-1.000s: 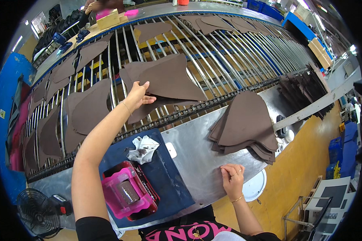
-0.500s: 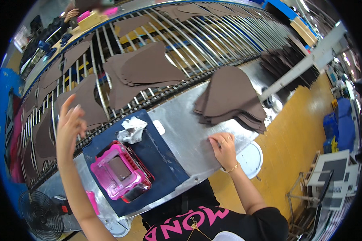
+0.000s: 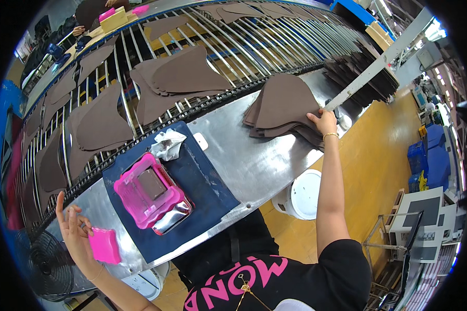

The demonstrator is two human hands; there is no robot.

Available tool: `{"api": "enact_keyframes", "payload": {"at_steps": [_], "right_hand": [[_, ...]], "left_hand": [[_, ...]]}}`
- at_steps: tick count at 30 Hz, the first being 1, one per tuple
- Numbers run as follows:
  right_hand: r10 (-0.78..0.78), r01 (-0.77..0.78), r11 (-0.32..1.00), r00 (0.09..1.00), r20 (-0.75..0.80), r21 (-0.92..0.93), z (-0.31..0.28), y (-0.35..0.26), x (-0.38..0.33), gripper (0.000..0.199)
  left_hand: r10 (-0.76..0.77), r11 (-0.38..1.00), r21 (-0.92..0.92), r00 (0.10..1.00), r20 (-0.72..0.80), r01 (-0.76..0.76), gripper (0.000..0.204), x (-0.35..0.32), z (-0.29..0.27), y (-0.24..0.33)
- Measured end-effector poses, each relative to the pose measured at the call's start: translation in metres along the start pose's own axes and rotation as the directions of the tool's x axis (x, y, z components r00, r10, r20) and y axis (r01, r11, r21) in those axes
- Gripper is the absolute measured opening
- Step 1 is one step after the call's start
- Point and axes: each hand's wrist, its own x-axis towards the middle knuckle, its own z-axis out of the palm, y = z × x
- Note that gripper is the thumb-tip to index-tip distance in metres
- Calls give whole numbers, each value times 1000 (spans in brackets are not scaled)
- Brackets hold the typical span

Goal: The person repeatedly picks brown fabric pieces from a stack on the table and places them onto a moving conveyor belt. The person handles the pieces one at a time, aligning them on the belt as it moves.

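My right hand [image 3: 324, 123] is at the right edge of a stack of brown cut sheets [image 3: 284, 101], thumb on the top and fingers curled at the rim; it seems to pinch the top sheet's edge. My left hand [image 3: 77, 233] hovers by the table's left end with its fingers apart, holding nothing. Right beside its fingertips lies a flat pink block [image 3: 105, 245]. A pink scalloped frame [image 3: 135, 199] sits on a box on the dark blue mat [image 3: 207, 189], with something brown visible inside it. A crumpled whitish cloth [image 3: 167, 144] lies behind the frame.
Beyond the metal table [image 3: 244, 166] runs a roller rack [image 3: 124, 67] bearing more brown pieces [image 3: 187, 70]. A pale post [image 3: 379, 62] slants by my right hand. A black fan [image 3: 49, 264] stands left, a white bucket [image 3: 305, 194] below right. Another person's hand [image 3: 78, 31] shows far left.
My right hand has moved forward from the bare table to the stack's right edge. My left hand has come down and back, from above the rack to beside the pink block.
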Motion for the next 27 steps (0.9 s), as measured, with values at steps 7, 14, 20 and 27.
{"api": "enact_keyframes", "payload": {"at_steps": [7, 14, 20, 27], "right_hand": [[22, -61, 954, 991, 134, 295, 7, 22, 35, 78], [20, -59, 968, 987, 161, 242, -1, 20, 40, 79], [-109, 109, 994, 994, 6, -8, -23, 14, 26, 67], [-226, 219, 968, 973, 51, 120, -99, -51, -53, 29]], "left_hand": [[3, 997, -74, 998, 55, 1, 52, -12, 13, -3], [-18, 998, -61, 995, 96, 24, 49, -19, 19, -5], [-39, 999, -32, 996, 81, 42, 46, -25, 30, 0], [-78, 996, 51, 995, 65, 75, 39, -21, 37, 9]]}}
